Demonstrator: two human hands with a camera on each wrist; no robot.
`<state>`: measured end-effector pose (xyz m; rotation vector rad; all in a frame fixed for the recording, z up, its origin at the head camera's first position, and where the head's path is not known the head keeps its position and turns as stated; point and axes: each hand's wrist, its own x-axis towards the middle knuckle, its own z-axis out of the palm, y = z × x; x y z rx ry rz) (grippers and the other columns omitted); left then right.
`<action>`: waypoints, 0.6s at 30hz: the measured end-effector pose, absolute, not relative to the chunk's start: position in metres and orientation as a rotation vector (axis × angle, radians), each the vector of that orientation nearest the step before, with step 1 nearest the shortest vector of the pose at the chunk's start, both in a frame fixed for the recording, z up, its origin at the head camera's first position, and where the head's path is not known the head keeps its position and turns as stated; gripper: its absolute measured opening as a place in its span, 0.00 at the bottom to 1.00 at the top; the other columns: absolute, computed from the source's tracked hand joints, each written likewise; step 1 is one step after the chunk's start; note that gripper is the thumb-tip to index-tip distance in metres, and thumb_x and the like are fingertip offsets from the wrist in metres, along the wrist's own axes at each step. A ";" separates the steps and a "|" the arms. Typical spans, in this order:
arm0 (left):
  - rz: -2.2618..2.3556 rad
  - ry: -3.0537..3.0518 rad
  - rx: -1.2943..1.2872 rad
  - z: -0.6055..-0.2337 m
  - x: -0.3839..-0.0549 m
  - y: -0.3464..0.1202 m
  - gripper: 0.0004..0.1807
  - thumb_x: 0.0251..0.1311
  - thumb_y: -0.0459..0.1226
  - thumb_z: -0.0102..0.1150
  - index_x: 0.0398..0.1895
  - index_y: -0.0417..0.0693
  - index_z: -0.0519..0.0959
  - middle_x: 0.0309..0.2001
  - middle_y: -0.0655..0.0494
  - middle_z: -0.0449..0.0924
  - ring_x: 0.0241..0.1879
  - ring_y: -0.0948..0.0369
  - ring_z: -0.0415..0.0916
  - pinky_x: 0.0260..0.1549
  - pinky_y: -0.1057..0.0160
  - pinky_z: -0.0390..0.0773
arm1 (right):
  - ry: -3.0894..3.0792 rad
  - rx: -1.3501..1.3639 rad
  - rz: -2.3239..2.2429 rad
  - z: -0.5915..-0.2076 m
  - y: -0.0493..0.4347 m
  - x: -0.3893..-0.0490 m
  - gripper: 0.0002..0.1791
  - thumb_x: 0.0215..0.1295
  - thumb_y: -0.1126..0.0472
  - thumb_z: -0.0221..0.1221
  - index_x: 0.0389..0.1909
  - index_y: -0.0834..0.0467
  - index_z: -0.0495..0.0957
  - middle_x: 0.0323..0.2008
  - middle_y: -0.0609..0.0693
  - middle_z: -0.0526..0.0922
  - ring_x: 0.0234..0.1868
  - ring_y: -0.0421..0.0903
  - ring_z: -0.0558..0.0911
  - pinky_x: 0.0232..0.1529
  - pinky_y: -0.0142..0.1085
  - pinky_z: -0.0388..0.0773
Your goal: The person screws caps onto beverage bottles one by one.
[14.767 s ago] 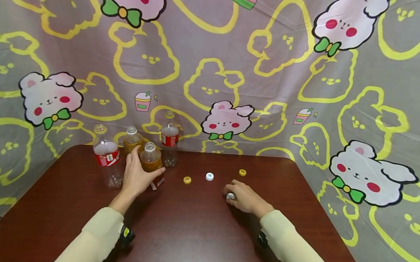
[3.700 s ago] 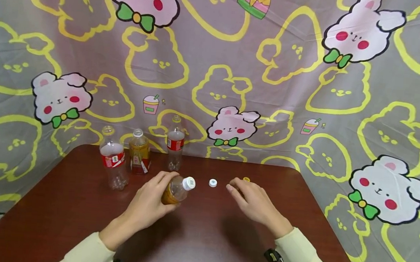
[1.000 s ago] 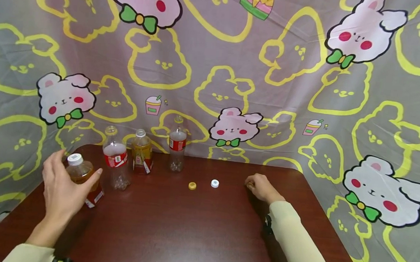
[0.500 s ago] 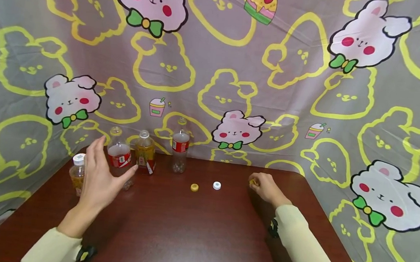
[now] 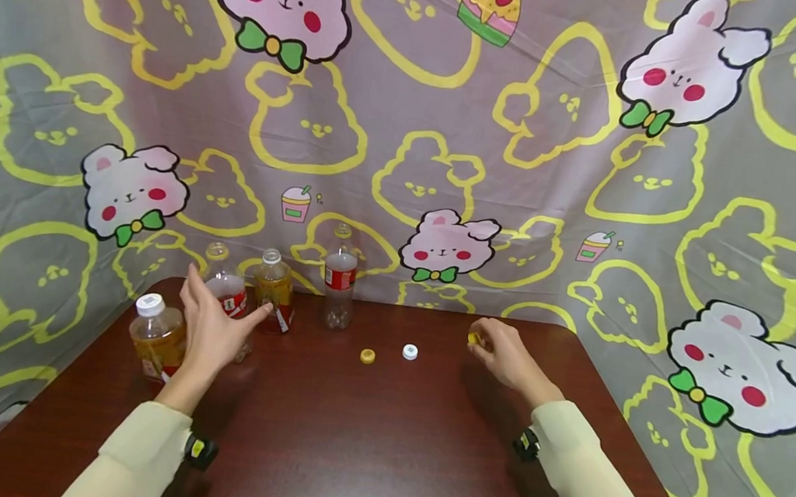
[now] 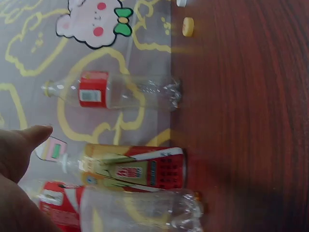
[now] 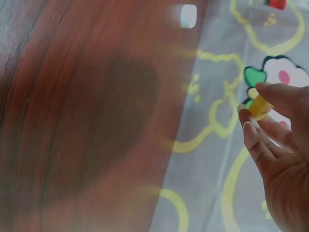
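The table is dark red-brown wood, its grain plain in both wrist views, with a pale sheen towards the front and rounded far corners. A grey cloth hangs behind it and down both sides, lightly creased, printed with yellow-outlined figures and white rabbits in green bows (plus a slice of cake, high up).

Over the right part of the table, the right hand pinches a yellow cap between thumb and fingertips. A second yellow cap and a white cap lie near each other on the wood, between the hands.

The left hand is spread, thumb well away from fingers, in front of a clear bottle; whether it touches the bottle I cannot tell. A capped bottle stands to its left. An amber bottle and, farther right, a red-labelled bottle stand upright towards the cloth.
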<state>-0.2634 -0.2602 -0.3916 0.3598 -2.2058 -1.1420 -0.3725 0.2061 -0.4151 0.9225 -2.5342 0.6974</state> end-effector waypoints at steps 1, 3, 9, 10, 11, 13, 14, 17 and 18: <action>-1.153 -2.206 0.369 -0.393 -0.265 -0.261 0.72 0.50 0.51 0.77 0.80 0.47 0.28 0.78 0.35 0.34 0.75 0.35 0.43 0.69 0.37 0.52 | -2.508 0.932 0.702 -0.413 0.205 -0.370 0.11 0.59 0.68 0.70 0.40 0.61 0.80 0.32 0.49 0.79 0.33 0.45 0.77 0.34 0.39 0.77; -1.168 -2.200 0.385 -0.398 -0.270 -0.264 0.71 0.50 0.49 0.77 0.80 0.46 0.29 0.76 0.31 0.37 0.74 0.33 0.46 0.68 0.36 0.53 | -2.476 0.934 0.742 -0.410 0.203 -0.365 0.12 0.58 0.68 0.70 0.40 0.61 0.80 0.32 0.49 0.80 0.32 0.44 0.78 0.34 0.39 0.78; -1.186 -2.142 0.396 -0.411 -0.280 -0.267 0.61 0.55 0.40 0.73 0.80 0.50 0.37 0.68 0.26 0.53 0.66 0.29 0.59 0.63 0.35 0.60 | -2.483 0.940 0.878 -0.401 0.199 -0.350 0.12 0.58 0.67 0.72 0.40 0.59 0.80 0.35 0.47 0.82 0.35 0.43 0.83 0.37 0.40 0.82; -1.182 -2.132 0.395 -0.412 -0.281 -0.268 0.59 0.56 0.39 0.72 0.80 0.50 0.38 0.67 0.26 0.55 0.65 0.29 0.60 0.62 0.34 0.61 | -2.483 0.943 0.890 -0.400 0.198 -0.348 0.12 0.58 0.67 0.72 0.40 0.59 0.80 0.35 0.47 0.83 0.35 0.43 0.83 0.37 0.40 0.82; -1.177 -2.123 0.395 -0.413 -0.282 -0.268 0.57 0.57 0.38 0.71 0.80 0.50 0.40 0.67 0.27 0.56 0.64 0.28 0.61 0.61 0.34 0.61 | -2.483 0.943 0.897 -0.400 0.198 -0.347 0.12 0.58 0.66 0.72 0.40 0.59 0.80 0.36 0.47 0.83 0.36 0.43 0.84 0.38 0.40 0.82; -1.164 -2.108 0.395 -0.415 -0.284 -0.269 0.55 0.58 0.37 0.70 0.79 0.50 0.42 0.67 0.28 0.58 0.63 0.28 0.62 0.60 0.34 0.62 | -2.476 0.952 0.906 -0.398 0.197 -0.344 0.12 0.58 0.66 0.72 0.40 0.59 0.80 0.36 0.48 0.83 0.36 0.44 0.84 0.38 0.41 0.83; -1.157 -2.104 0.396 -0.416 -0.285 -0.269 0.53 0.58 0.37 0.69 0.79 0.50 0.43 0.67 0.29 0.59 0.63 0.28 0.62 0.60 0.34 0.62 | -2.475 0.952 0.911 -0.398 0.196 -0.342 0.12 0.58 0.66 0.72 0.40 0.59 0.81 0.36 0.48 0.83 0.36 0.44 0.84 0.38 0.40 0.83; -1.147 -2.105 0.390 -0.417 -0.287 -0.269 0.50 0.59 0.37 0.69 0.78 0.49 0.47 0.67 0.31 0.61 0.64 0.30 0.63 0.60 0.34 0.63 | -2.479 0.945 0.916 -0.396 0.194 -0.338 0.11 0.58 0.64 0.72 0.39 0.58 0.81 0.35 0.46 0.84 0.35 0.41 0.84 0.37 0.38 0.82; -1.145 -2.107 0.381 -0.417 -0.287 -0.269 0.49 0.59 0.37 0.69 0.77 0.49 0.48 0.67 0.31 0.61 0.64 0.30 0.63 0.60 0.34 0.63 | -2.479 0.944 0.917 -0.395 0.194 -0.337 0.11 0.58 0.63 0.72 0.39 0.58 0.81 0.34 0.46 0.84 0.34 0.41 0.83 0.37 0.37 0.82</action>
